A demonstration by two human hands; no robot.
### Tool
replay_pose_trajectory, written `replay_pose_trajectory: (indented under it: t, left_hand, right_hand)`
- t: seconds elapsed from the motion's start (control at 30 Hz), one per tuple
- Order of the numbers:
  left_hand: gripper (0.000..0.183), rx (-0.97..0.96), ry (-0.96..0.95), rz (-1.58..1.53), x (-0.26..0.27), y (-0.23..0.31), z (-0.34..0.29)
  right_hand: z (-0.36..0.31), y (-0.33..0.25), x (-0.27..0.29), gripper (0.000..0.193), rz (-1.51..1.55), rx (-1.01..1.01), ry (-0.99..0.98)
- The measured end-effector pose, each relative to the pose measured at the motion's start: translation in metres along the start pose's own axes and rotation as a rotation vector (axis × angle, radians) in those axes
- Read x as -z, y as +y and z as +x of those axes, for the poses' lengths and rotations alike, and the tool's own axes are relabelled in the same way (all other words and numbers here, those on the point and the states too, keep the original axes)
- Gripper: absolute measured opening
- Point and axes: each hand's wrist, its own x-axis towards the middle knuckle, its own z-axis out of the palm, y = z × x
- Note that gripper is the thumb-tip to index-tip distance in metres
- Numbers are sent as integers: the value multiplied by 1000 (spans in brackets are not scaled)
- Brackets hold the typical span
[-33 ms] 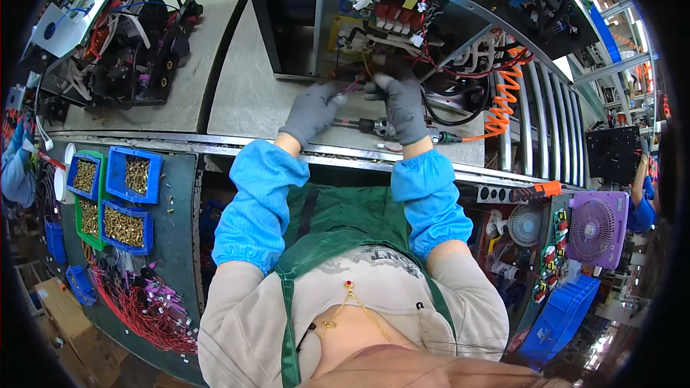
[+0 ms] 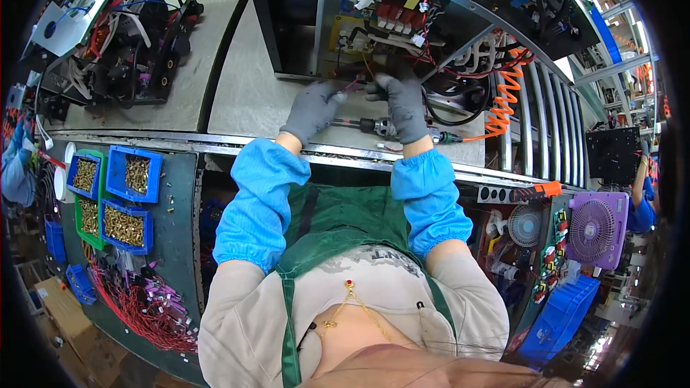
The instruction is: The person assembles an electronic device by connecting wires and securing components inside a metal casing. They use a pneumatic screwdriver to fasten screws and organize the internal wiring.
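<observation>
In front of an open metal chassis (image 2: 277, 14) full of circuit parts and wiring, both my hands work in grey gloves. My left hand (image 2: 313, 112) is closed, its fingertips pinching a thin purple-pink wire (image 2: 352, 85) at the chassis's near edge. Just right of it, my right hand (image 2: 402, 106) has its thumb and fingers curled together at a thin wire (image 2: 368, 65) that runs up into the chassis; the fingertips are partly in shadow. A power screwdriver (image 2: 379, 127) lies on the bench below my hands, passing behind my right wrist.
Another wired assembly (image 2: 122, 57) stands at the left. Blue bins (image 2: 156, 179) of brass-coloured screws and a bundle of red wires (image 2: 136, 309) lie on the lower-left table. An orange coiled hose (image 2: 509, 93) hangs beside the rollers (image 2: 550, 122). A purple fan (image 2: 596, 230) stands right.
</observation>
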Motion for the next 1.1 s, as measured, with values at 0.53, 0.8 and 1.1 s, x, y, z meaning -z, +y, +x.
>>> replay_pose_trajectory:
  t: [0.53,0.8,1.1]
  left_hand:
    - [28,196,178,-483,-18,-15,4]
    - [24,215,228,-617,-13,-8,0]
    - [25,184,224,-693,-32,-6,6]
  right_hand:
    - [71,63,-34,22,-1772,208,-154]
    - [35,33,-25,24,-1508,368,8]
    - [-1,13,-22,23,-1279,362,1]
